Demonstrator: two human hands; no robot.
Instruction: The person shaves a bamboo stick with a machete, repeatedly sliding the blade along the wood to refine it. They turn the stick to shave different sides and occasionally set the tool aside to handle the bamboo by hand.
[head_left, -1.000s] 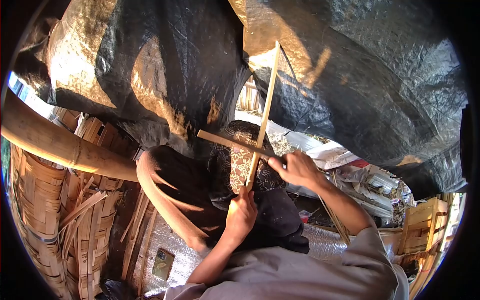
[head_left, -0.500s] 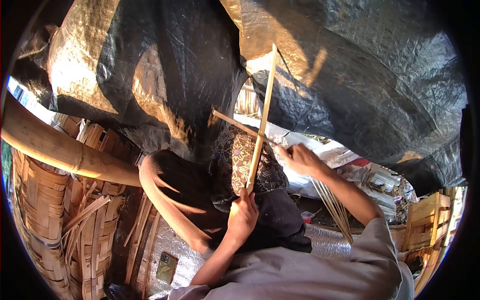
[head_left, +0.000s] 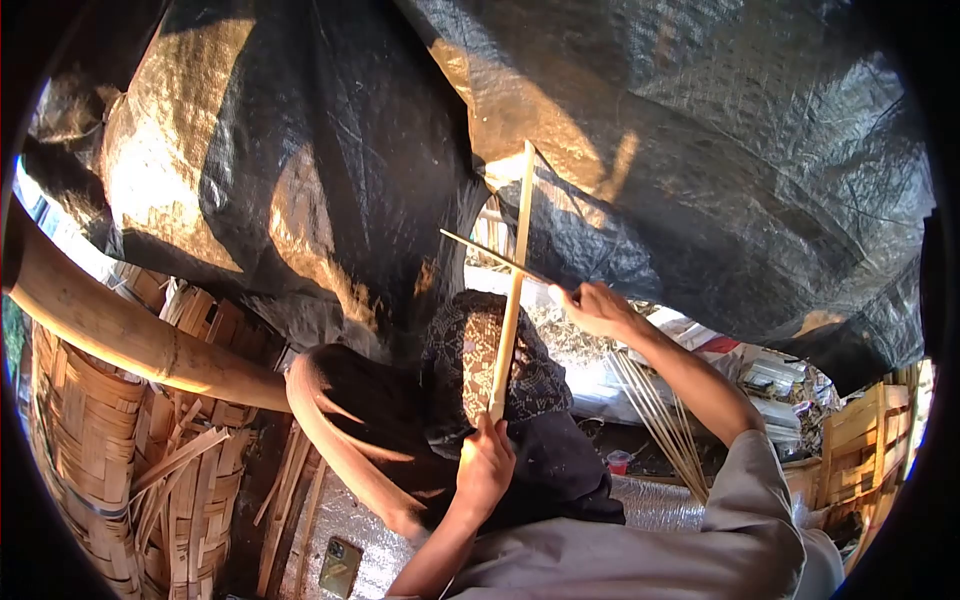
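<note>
My left hand (head_left: 486, 466) is closed around the lower end of a long pale bamboo strip (head_left: 511, 325). The strip points up and away from me, over a dark brown patterned cloth (head_left: 481, 345) on my lap. In my right hand (head_left: 598, 309) is a long, narrow knife (head_left: 480, 248), its thin blade reaching leftward across the upper half of the strip. Blade and strip appear to touch where they cross. My fingers hide most of the knife's handle.
Woven bamboo baskets (head_left: 95, 430) stand at left, below a thick bamboo pole (head_left: 150, 335). A phone (head_left: 340, 566) lies on silvery sheeting. Thin sticks (head_left: 665, 430) lean near my right forearm, beside a small red cup (head_left: 619, 461). Dark tarpaulin (head_left: 740, 180) hangs ahead.
The knife has turned so its blade looks thinner, and it now crosses the strip nearer the far tip. The view has shifted slightly; both hands keep their hold.
</note>
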